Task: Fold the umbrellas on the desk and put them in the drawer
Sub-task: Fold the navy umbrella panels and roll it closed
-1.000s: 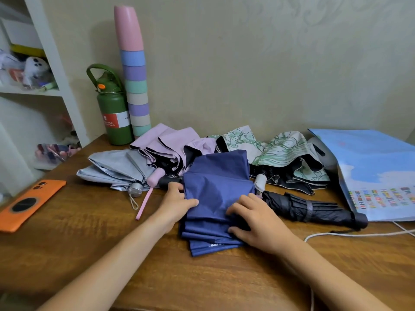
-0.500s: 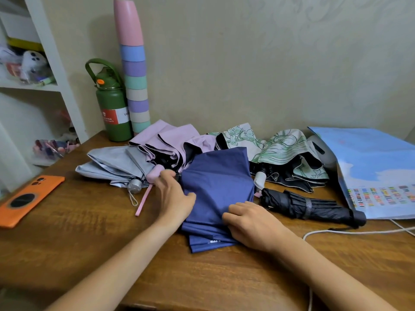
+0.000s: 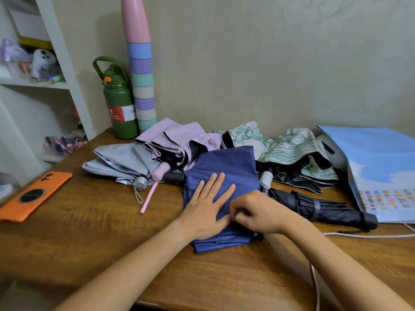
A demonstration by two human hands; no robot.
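Observation:
A navy blue umbrella (image 3: 226,167) lies collapsed on the wooden desk (image 3: 89,232), its cloth in flat layers and its black handle (image 3: 174,176) pointing left. My left hand (image 3: 207,207) lies flat on the cloth with straight fingers. My right hand (image 3: 258,213) pinches the cloth at the umbrella's right side, next to my left thumb. Behind lie a grey umbrella (image 3: 119,160), a lilac umbrella (image 3: 177,140) and a white-and-green patterned umbrella (image 3: 289,151), all loose. A black umbrella (image 3: 318,208) lies rolled and strapped at the right. No drawer is in view.
An orange phone (image 3: 33,196) lies at the desk's left. A green bottle (image 3: 119,102) and a tall stack of pastel cups (image 3: 140,70) stand against the wall. A blue printed bag (image 3: 381,169) lies at the right, a white cable (image 3: 368,235) beside it. White shelves (image 3: 62,63) stand left.
My left hand left the umbrella's left edge and now lies flat on top of the cloth. My right hand curled from a flat press into a pinch on the cloth.

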